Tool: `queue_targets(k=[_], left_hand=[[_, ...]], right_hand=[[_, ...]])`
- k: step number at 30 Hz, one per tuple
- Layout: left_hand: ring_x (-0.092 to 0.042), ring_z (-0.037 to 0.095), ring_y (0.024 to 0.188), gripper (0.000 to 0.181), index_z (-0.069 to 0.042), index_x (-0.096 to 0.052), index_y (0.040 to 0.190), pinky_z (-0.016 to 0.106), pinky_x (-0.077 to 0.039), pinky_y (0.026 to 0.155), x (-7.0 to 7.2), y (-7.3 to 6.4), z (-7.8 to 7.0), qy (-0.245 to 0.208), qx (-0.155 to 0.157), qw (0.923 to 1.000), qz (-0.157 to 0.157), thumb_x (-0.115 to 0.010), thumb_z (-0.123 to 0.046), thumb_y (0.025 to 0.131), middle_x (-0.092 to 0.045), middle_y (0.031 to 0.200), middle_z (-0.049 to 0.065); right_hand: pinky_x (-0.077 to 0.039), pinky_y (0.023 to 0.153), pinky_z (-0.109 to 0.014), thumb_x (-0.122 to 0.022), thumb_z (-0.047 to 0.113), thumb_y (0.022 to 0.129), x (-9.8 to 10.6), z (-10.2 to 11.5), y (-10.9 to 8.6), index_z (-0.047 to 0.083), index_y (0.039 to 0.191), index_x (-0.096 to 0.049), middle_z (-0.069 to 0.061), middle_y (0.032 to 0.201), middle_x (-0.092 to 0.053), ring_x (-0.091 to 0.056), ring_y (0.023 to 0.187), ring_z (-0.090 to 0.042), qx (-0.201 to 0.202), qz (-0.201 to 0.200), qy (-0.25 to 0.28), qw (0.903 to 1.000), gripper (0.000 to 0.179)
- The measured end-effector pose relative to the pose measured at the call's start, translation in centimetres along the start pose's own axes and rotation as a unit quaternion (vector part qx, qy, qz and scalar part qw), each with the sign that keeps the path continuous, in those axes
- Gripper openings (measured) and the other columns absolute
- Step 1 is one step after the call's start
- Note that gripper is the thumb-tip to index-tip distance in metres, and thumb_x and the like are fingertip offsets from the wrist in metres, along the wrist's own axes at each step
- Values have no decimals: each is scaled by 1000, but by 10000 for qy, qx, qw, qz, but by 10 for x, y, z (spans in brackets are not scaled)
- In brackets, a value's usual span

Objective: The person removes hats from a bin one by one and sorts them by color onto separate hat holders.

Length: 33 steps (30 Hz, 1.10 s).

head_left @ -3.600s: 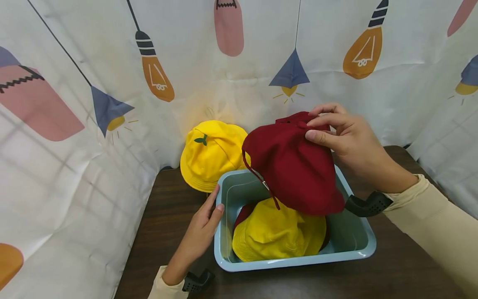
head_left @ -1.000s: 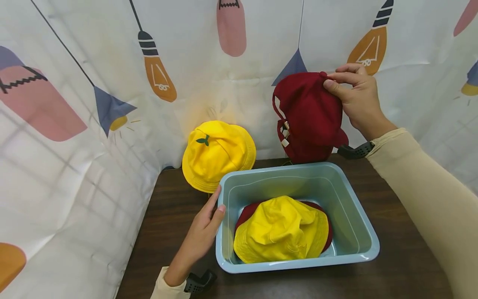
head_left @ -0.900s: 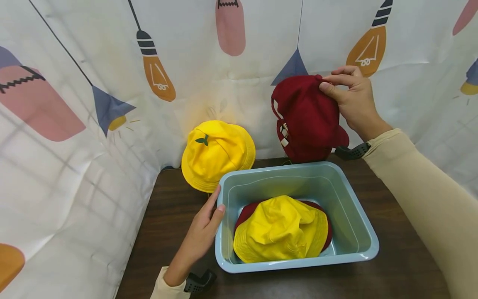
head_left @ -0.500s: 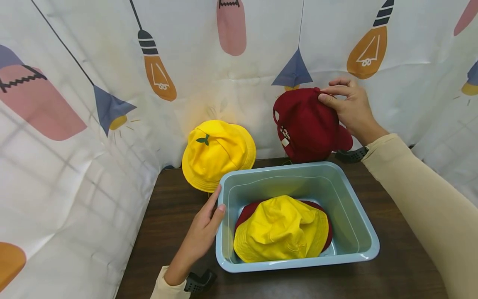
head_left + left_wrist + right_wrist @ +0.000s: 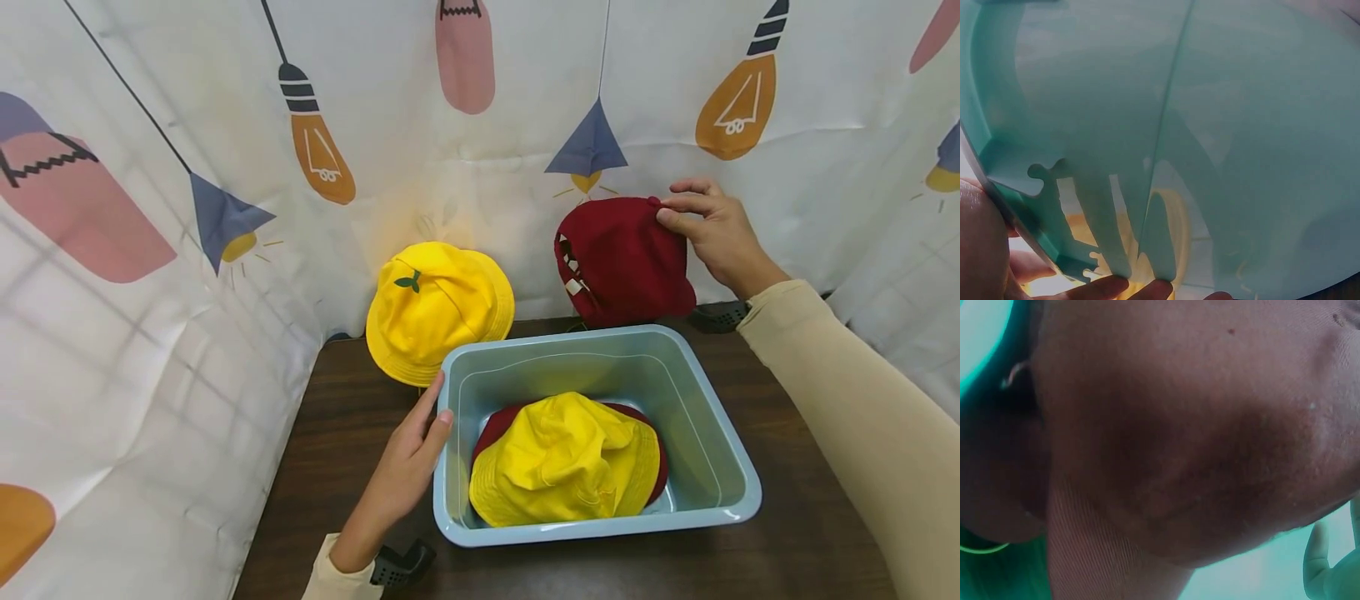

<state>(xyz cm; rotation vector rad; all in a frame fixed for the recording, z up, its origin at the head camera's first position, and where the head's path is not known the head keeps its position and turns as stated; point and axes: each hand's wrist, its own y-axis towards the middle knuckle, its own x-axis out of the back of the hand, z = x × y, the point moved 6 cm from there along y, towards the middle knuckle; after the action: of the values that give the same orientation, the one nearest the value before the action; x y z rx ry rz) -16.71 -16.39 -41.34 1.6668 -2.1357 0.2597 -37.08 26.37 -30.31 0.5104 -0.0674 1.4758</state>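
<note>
A dark red brimmed cap (image 5: pixel 626 262) stands upright behind the basin, button on top, with a strap and small white patches at its left side. My right hand (image 5: pixel 723 237) pinches the crown beside that button with thumb and fingertips. In the right wrist view a dark, close surface hides most of the work. My left hand (image 5: pixel 401 467) rests straight fingers against the left wall of a pale blue basin (image 5: pixel 716 433). Its fingertips (image 5: pixel 1154 289) meet the shiny wall in the left wrist view. Inside the basin, a rumpled yellow hat (image 5: pixel 566 462) lies over dark red fabric (image 5: pixel 497 429).
Another yellow bucket hat (image 5: pixel 442 308) with a green sprout mark stands behind the basin's left corner. The dark wooden table (image 5: pixel 341 425) runs up to a white curtain (image 5: pixel 480 183) printed with lamps and bulbs, at the back and both sides.
The dark red cap has come from over the basin to the back right, then its raised crown has sunk with my right hand. My left hand stays at the basin's side.
</note>
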Motion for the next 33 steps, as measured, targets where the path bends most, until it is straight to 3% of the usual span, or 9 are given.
queue_targets(k=[8,15,22,33], left_hand=[[-46,37,144,61,-23,-18,165,52,-48,106,0,0,1,-51,80,10000,24,-44,-33,111,-24,170,4],[-47,37,143,61,-22,-18,165,51,-48,106,0,0,1,-54,91,9999,11,-44,-33,111,-24,170,4],[-46,37,144,61,-22,-18,165,52,-47,107,0,0,1,-43,81,10000,4,-44,-33,111,-24,170,4],[-44,37,145,61,-22,-18,165,52,-46,107,0,0,1,-68,74,9999,13,-43,-33,111,-24,170,3]], right_hand=[[-51,84,-5,-68,22,98,1,-21,-4,6,130,-71,7,132,-45,-42,121,-8,-221,6,388,9990,36],[-49,85,-4,-68,25,98,-3,-38,-7,3,134,-67,11,129,-45,-42,120,-7,-264,53,314,9991,42],[-50,85,-6,-68,25,98,-6,-46,-10,3,135,-66,13,126,-46,-45,118,-7,-351,20,558,9978,43],[-54,83,-10,-62,41,98,-11,-58,-17,10,141,-62,11,129,-46,-47,119,-11,-707,419,878,9927,53]])
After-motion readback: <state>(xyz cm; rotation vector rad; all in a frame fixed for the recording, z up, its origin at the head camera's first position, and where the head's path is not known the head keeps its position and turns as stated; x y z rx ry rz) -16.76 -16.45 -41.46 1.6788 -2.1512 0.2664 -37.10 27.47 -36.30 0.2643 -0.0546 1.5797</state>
